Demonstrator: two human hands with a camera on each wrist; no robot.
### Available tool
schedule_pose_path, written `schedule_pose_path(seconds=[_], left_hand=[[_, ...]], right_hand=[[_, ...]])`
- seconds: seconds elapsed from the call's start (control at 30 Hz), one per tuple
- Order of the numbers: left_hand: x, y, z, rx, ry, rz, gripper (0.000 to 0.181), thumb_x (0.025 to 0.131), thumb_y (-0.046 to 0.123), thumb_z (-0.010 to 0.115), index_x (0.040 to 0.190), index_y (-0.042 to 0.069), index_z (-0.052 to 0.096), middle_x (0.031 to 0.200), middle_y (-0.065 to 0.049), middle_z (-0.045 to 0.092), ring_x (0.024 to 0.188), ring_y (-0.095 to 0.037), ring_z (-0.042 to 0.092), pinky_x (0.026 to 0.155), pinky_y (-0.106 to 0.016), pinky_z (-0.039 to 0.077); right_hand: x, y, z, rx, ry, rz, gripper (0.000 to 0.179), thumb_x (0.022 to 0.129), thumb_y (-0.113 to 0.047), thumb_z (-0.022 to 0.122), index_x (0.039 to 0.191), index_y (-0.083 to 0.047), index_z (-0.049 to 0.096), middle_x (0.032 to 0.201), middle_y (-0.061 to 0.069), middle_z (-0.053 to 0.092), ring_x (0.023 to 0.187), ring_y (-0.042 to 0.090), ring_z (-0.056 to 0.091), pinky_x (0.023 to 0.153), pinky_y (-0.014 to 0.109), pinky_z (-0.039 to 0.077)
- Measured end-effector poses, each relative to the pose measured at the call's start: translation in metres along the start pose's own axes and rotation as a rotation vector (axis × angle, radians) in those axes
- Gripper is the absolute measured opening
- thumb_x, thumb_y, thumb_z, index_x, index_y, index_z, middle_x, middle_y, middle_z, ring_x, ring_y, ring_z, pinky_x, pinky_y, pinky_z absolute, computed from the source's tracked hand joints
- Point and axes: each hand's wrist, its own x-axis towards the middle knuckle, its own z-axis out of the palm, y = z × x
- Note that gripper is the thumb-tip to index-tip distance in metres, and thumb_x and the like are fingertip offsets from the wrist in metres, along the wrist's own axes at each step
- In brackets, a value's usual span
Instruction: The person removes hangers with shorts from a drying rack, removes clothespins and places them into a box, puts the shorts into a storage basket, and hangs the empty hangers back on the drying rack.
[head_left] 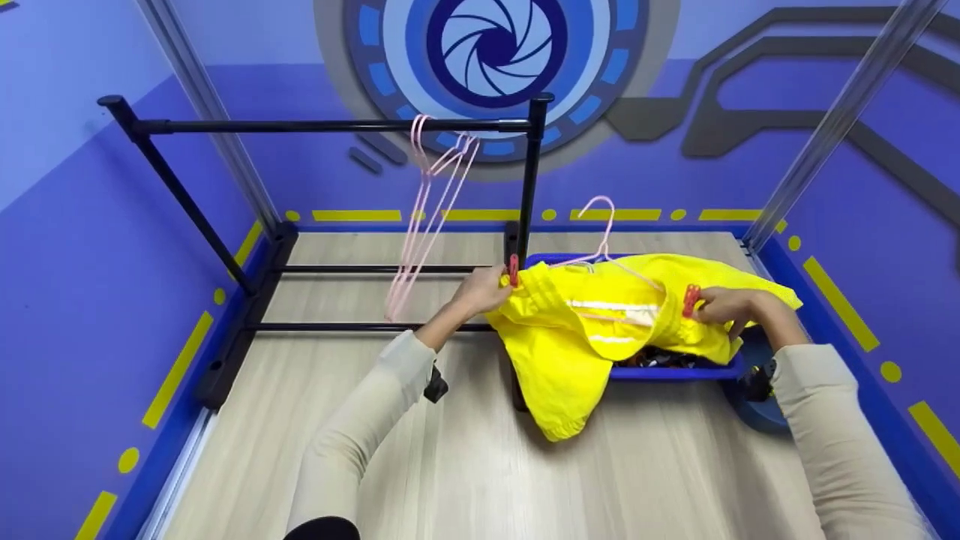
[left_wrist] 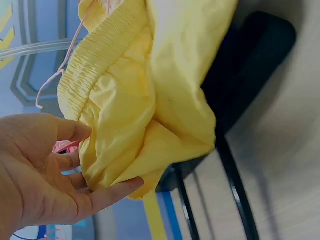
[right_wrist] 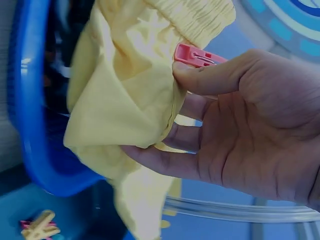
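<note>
In the head view, a blue basket sits on the counter, holding dark items mostly covered and too jumbled to name. A round tub stands at the basket's right, largely hidden by the right sleeve. A yellow garment lies over the basket, one part drooping past its left front; a pink hanger runs inside, its hook rising behind the basket. Red clips mark both ends of the waistband. Left of the basket, more pink hangers hang from a black rack.

In the left wrist view, the left hand holds the garment's edge between thumb and fingers; some fingertips are hidden behind cloth, and one clip is mostly covered.

In the right wrist view, the right hand pinches the garment's other edge, thumb against a clip, index tip concealed. The tub beside the basket, cut off by the frame, contains clothespins.
</note>
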Motion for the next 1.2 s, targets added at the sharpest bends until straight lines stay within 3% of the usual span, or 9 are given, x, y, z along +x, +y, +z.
schedule_pose_path(seconds=[0.27,0.47,0.6,0.73,0.83,0.9,1.03,1.1,1.2], left_hand=[[-0.002,-0.024,0.024,0.107,0.026,0.078,0.024,0.102,0.011,0.058,0.118,0.006,0.076,0.117,-0.014,0.075,0.088,-0.024,0.065,0.077,-0.038,0.052],[0.004,-0.03,0.024,0.192,0.012,0.04,0.02,0.101,0.013,0.062,0.11,0.011,0.08,0.112,-0.009,0.077,0.086,-0.02,0.065,0.069,-0.033,0.048],[0.007,-0.03,0.022,0.227,0.008,0.038,0.018,0.098,0.013,0.065,0.106,0.01,0.081,0.109,-0.008,0.078,0.092,-0.023,0.07,0.072,-0.034,0.053],[0.006,-0.034,0.026,0.25,0.019,0.062,0.018,0.098,0.014,0.067,0.108,0.011,0.081,0.112,-0.008,0.078,0.104,-0.03,0.073,0.086,-0.041,0.059],[0.004,-0.037,0.029,0.263,0.024,0.063,0.018,0.099,0.015,0.067,0.108,0.011,0.081,0.113,-0.008,0.078,0.107,-0.031,0.072,0.09,-0.043,0.059],[0.004,-0.039,0.03,0.269,0.028,0.065,0.017,0.098,0.014,0.067,0.108,0.01,0.081,0.113,-0.008,0.078,0.106,-0.031,0.072,0.089,-0.043,0.059],[0.004,-0.041,0.03,0.274,0.023,0.08,0.017,0.098,0.014,0.068,0.107,0.009,0.081,0.112,-0.008,0.078,0.103,-0.029,0.073,0.088,-0.043,0.059],[0.004,-0.042,0.03,0.278,0.023,0.097,0.016,0.098,0.013,0.068,0.104,0.009,0.082,0.109,-0.008,0.078,0.1,-0.029,0.073,0.087,-0.044,0.059],[0.005,-0.043,0.031,0.299,0.038,0.135,0.015,0.096,0.011,0.068,0.099,0.009,0.083,0.103,-0.007,0.079,0.094,-0.027,0.073,0.083,-0.043,0.059]], right_hand=[[0.028,0.013,0.023,0.1,-0.021,0.062,0.058,0.107,-0.018,0.049,0.149,0.012,0.023,0.127,0.028,0.039,0.111,0.039,0.052,0.094,0.06,0.056],[0.027,0.01,0.023,0.098,-0.01,0.075,0.062,0.105,-0.017,0.049,0.152,0.011,0.02,0.126,0.028,0.038,0.11,0.04,0.053,0.092,0.057,0.058],[0.018,0.005,0.014,0.109,-0.029,0.051,0.079,0.106,-0.026,0.051,0.158,0.007,0.0,0.15,0.042,0.017,0.13,0.053,0.039,0.099,0.064,0.051],[0.007,-0.002,0.003,0.113,-0.051,0.044,0.092,0.106,-0.049,0.046,0.159,0.001,-0.011,0.159,0.044,-0.005,0.143,0.062,0.02,0.105,0.068,0.044],[0.001,-0.007,-0.004,0.059,-0.019,0.004,0.087,0.107,-0.059,0.032,0.161,0.0,0.0,0.159,0.045,0.004,0.142,0.065,0.023,0.102,0.064,0.049],[-0.002,-0.009,-0.006,0.013,0.025,-0.027,0.082,0.108,-0.059,0.025,0.161,0.002,0.009,0.155,0.047,0.016,0.136,0.067,0.034,0.095,0.061,0.055],[-0.001,-0.013,-0.007,-0.121,0.15,-0.114,0.069,0.11,-0.049,0.033,0.152,0.005,0.035,0.136,0.045,0.048,0.113,0.054,0.061,0.085,0.054,0.06],[0.002,-0.013,-0.005,-0.178,0.243,-0.176,0.058,0.11,-0.043,0.04,0.14,0.005,0.05,0.121,0.037,0.061,0.101,0.042,0.066,0.085,0.052,0.059],[0.007,-0.007,-0.003,-0.143,0.356,-0.276,0.045,0.11,-0.036,0.045,0.122,0.004,0.063,0.106,0.022,0.07,0.099,0.033,0.067,0.088,0.048,0.056]])
